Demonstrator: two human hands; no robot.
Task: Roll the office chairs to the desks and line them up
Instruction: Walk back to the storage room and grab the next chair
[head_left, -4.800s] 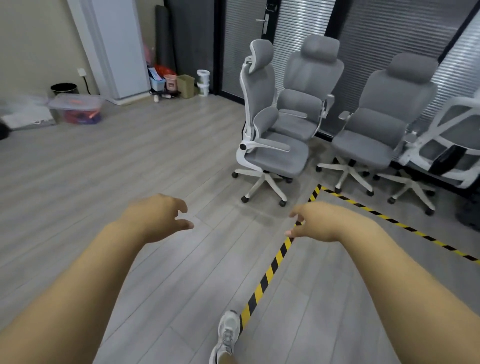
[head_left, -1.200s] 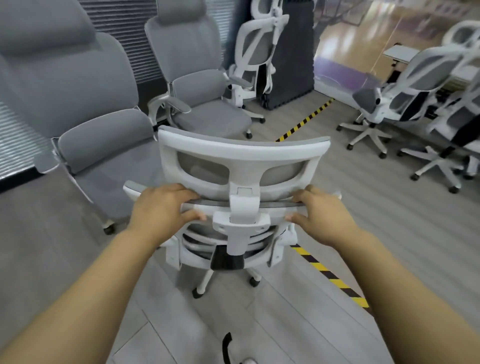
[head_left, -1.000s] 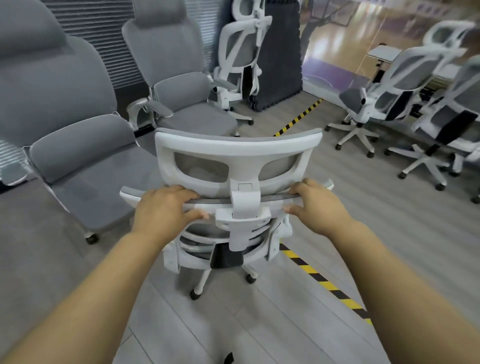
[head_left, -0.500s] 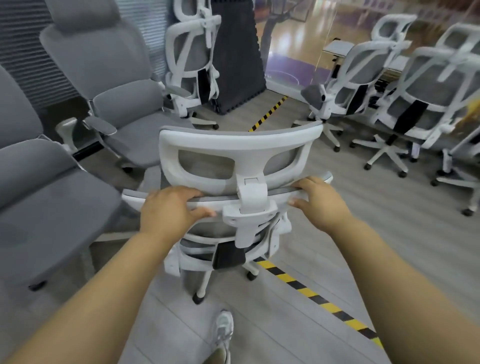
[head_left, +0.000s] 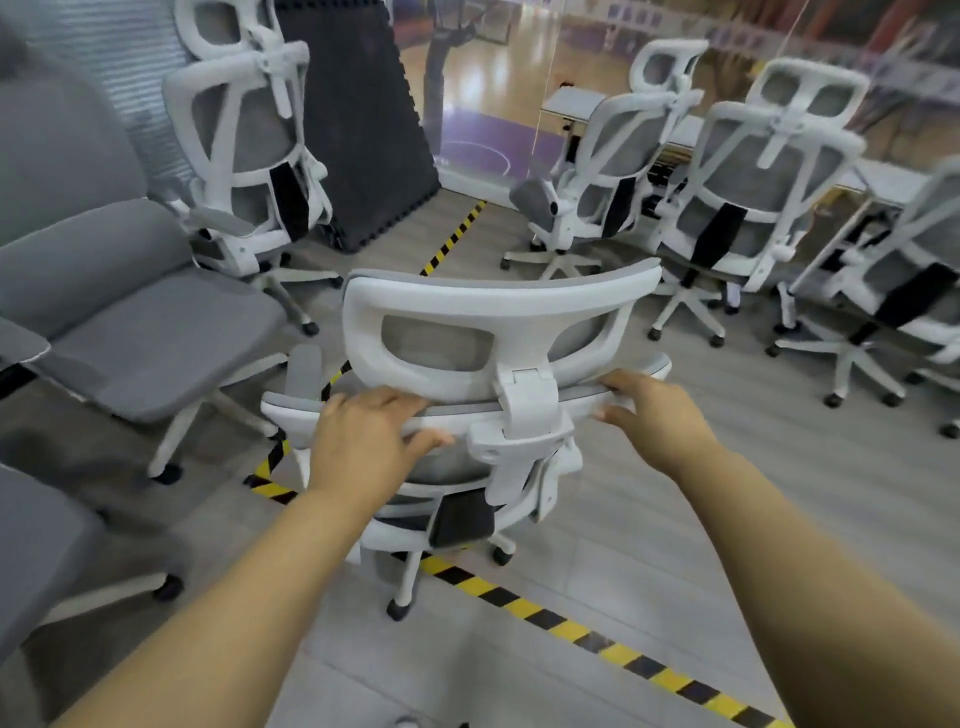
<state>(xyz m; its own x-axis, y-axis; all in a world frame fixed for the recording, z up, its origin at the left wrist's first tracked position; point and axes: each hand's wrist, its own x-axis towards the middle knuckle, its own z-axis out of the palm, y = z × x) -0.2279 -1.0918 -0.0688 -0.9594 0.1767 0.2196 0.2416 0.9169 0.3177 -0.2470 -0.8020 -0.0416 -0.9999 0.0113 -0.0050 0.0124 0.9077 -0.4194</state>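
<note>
Now a white chair (head_left: 498, 322) with a grey mesh back is held in the middle of the view. The top bar of its back is gripped by the left hand (head_left: 363, 441), with the fingers curled over it, and by the right hand (head_left: 660, 421) in the same way. Yellow and black floor tape (head_left: 571, 623) is seen under the chair. More white chairs (head_left: 753, 171) are parked at a desk (head_left: 883, 179) at two o'clock. A soft grey chair (head_left: 130, 312) is seen at nine o'clock, near the held one.
</note>
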